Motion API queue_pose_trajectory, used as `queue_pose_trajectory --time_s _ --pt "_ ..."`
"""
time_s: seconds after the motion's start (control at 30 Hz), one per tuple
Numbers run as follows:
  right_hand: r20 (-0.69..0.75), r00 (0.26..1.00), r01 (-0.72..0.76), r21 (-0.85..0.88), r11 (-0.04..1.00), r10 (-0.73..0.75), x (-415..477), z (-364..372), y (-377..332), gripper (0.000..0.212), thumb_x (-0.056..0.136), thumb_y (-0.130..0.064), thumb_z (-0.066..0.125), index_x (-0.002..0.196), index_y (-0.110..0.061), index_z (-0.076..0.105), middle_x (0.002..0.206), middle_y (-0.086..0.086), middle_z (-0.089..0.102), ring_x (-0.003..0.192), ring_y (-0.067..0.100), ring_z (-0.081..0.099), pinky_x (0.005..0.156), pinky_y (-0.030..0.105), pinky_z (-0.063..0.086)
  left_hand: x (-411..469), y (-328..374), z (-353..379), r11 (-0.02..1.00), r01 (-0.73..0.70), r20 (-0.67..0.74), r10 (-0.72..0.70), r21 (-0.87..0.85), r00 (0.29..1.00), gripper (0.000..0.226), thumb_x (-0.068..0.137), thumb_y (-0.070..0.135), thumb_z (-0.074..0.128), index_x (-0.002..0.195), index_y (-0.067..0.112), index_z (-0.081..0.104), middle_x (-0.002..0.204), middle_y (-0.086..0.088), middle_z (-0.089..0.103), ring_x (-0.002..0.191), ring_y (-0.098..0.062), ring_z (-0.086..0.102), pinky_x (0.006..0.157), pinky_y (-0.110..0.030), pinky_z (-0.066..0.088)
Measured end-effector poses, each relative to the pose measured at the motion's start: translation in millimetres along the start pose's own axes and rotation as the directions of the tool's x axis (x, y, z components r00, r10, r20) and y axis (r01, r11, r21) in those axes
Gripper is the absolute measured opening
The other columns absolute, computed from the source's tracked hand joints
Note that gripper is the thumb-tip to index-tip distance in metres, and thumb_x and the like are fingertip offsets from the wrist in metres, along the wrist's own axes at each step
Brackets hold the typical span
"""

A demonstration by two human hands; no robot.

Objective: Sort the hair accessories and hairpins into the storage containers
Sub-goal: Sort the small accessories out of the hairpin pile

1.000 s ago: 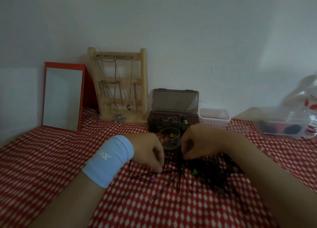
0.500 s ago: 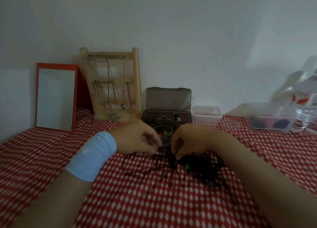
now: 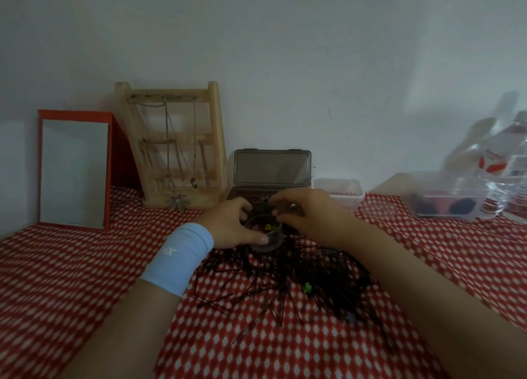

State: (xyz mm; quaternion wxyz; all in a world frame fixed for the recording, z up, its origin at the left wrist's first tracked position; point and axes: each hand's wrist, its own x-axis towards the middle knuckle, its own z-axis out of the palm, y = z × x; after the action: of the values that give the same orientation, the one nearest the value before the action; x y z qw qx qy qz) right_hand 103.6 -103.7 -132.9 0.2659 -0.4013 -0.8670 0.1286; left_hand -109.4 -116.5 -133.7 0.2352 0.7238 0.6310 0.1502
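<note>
hairpin pile [image 3: 285, 287] before cup [image 3: 266, 244], necklace rack [image 3: 171, 145] behind

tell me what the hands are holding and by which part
The left hand holds the small clear cup by its side wall, thumb in front. The right hand curls its fingers over it; whether it pinches anything is hidden.

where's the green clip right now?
Head view, right of centre: the green clip lies on the black hairpin pile, below the small clear cup.
</note>
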Motion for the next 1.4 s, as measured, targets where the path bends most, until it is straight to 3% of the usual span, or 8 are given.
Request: queue_pose_trajectory --time_s 0.17,0.47,0.63,0.77,0.9,1.03,1.23,1.4 --pt "0.054 0.996 -0.067 -0.128 0.99 0.074 1.4 -14.6 6.8 0.024 0.093 -0.018 0.067 0.115 -0.027 0.072 0.104 -0.014 0.068 0.078 -0.01 0.054 0.067 -0.001 0.037 1.3 4.9 7.4 0.983 -0.154 0.007 0.155 -0.098 0.988 0.072 0.075 0.033 0.081 0.137 0.029 0.044 0.126 0.01 0.056 0.102 -0.007 0.061 0.094 -0.034 0.053" --pt "0.365 0.897 -0.143 -0.297 0.944 0.25 -13.1 -43.7 14.4 0.016 0.084 -0.021 0.076 0.095 -0.033 0.078 0.087 -0.026 0.065 0.082 -0.006 0.06 0.078 0.013 0.045 -7.6 24.6 -2.0 0.915 -0.358 -0.132 0.385 0.185 0.914 0.05 0.075 0.039 0.079 0.12 0.037 0.058 0.112 0.013 0.047 0.089 -0.005 0.048 0.075 -0.018 0.04" --pt "0.445 0.847 -0.145 -0.33 0.933 0.289 -22.5 -26.7 15.6 0.022 0.085 -0.028 0.076 0.107 -0.029 0.076 0.09 -0.023 0.066 0.083 -0.004 0.059 0.079 0.017 0.046 -20.0 51.5 19.8 0.877 -0.476 0.137 0.465 0.068 0.875 0.02 0.08 0.034 0.077 0.099 0.031 0.073 0.093 0.02 0.064 0.078 0.007 0.056 0.065 -0.004 0.039" --pt "0.394 0.872 -0.18 -0.297 0.938 0.292 -26.6 -22.8 18.0 0.017 0.087 -0.026 0.074 0.104 -0.025 0.077 0.091 -0.018 0.068 0.081 -0.003 0.06 0.074 0.013 0.043 -24.2 61.8 40.4 0.851 -0.519 0.324 0.469 0.085 0.821 0.024 0.081 0.033 0.077 0.103 0.027 0.075 0.098 0.017 0.066 0.086 0.0 0.061 0.071 -0.007 0.044" --pt "0.274 0.914 -0.267 -0.153 0.951 0.3 -33.2 -33.4 19.8 0.006 0.086 -0.022 0.075 0.091 -0.024 0.075 0.089 -0.013 0.073 0.072 -0.002 0.068 0.07 0.014 0.052 -23.6 62.2 44.5 0.85 -0.521 0.342 0.469 0.078 0.814 0.015 0.083 0.028 0.075 0.096 0.021 0.079 0.093 0.015 0.063 0.089 -0.005 0.061 0.084 -0.019 0.048" --pt "0.066 0.94 -0.322 -0.148 0.935 0.334 -34.4 -43.6 27.3 0.012 0.079 -0.013 0.076 0.084 -0.022 0.071 0.086 -0.011 0.07 0.072 0.002 0.068 0.065 0.014 0.056 -22.6 60.6 44.3 0.843 -0.53 0.368 0.467 0.088 0.804 0.021 0.082 0.03 0.076 0.102 0.024 0.077 0.094 0.018 0.06 0.089 -0.003 0.059 0.079 -0.013 0.045" --pt "0.089 0.925 -0.336 -0.257 0.906 0.368 -31.9 -42.1 40.6 0.021 0.085 -0.015 0.075 0.104 -0.024 0.078 0.099 -0.009 0.074 0.081 0.002 0.064 0.076 0.011 0.045 -22.0 59.1 33.9 0.848 -0.527 0.248 0.5 0.053 0.83 0.012 0.085 0.028 0.073 0.097 0.026 0.076 0.089 0.022 0.061 0.081 0.004 0.058 0.074 -0.007 0.044" --pt "0.201 0.909 -0.286 -0.335 0.898 0.364 -28.6 -27.9 40.9 0.019 0.085 -0.026 0.076 0.104 -0.024 0.078 0.104 -0.008 0.075 0.087 0.005 0.064 0.089 0.023 0.051 -17.0 46.2 15.0 0.903 -0.429 -0.185 0.427 0.032 0.885 0.009 0.085 0.025 0.073 0.093 0.031 0.072 0.075 0.022 0.059 0.069 0.003 0.057 0.062 -0.006 0.04"
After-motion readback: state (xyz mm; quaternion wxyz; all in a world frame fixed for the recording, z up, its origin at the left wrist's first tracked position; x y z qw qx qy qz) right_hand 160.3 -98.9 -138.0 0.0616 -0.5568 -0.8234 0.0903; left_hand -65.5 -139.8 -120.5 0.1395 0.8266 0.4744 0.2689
